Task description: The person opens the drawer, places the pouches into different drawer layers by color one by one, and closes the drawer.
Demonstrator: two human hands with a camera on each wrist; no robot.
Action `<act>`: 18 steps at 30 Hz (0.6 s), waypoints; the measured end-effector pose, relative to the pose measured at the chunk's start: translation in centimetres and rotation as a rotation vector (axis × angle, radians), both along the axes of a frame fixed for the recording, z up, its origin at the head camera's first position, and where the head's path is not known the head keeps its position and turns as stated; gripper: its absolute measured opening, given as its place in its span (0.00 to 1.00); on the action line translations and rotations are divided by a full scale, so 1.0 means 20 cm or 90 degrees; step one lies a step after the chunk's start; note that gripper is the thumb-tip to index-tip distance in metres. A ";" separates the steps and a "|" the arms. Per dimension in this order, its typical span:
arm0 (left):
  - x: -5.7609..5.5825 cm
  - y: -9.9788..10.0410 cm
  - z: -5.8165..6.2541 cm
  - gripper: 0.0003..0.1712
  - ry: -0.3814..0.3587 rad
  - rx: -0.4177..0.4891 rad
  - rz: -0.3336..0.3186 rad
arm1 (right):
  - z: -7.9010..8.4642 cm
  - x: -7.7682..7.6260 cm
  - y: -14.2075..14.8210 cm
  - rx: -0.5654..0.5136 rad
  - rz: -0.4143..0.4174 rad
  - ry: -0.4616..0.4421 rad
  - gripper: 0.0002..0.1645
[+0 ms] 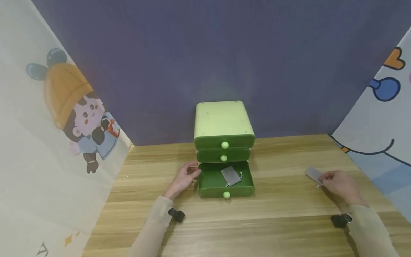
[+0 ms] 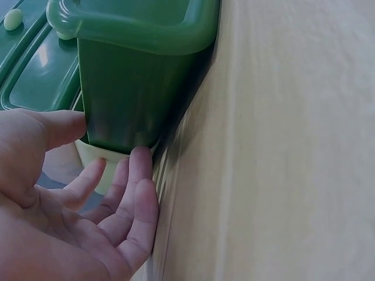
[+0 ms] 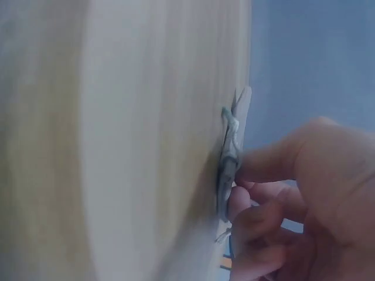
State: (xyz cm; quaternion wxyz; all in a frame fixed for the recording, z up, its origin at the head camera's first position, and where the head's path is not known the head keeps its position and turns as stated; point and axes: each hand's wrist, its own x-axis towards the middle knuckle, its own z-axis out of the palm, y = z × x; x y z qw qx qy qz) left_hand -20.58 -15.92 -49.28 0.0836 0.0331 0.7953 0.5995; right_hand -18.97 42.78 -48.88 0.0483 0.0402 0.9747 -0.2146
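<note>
A small cabinet [image 1: 221,117] with a pale green body and dark green drawers stands against the back wall. Its bottom drawer [image 1: 208,192] is pulled out, and a grey drawstring pouch [image 1: 229,175] lies inside. At the drawer's left side is my left hand [image 1: 183,179]; the left wrist view has its thumb against the drawer wall [image 2: 120,96] and its loosely bent fingers [image 2: 139,170] by the pale cabinet edge. Far to the right, my right hand [image 1: 341,185] pinches the near, corded end of a second grey drawstring pouch [image 1: 313,174], seen nearly edge-on in the right wrist view, low at the table.
The two upper drawers [image 1: 210,155] are closed, each with a round pale green knob. Wood-grain table [image 1: 279,207] spans between the hands. A dark blue wall [image 1: 160,71] rises behind, with cartoon-printed panels [image 1: 25,135] at left and right.
</note>
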 end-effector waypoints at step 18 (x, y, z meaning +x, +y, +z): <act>0.01 0.01 0.02 0.30 -0.003 0.001 0.003 | 0.06 -0.02 -0.02 0.014 0.034 -0.041 0.24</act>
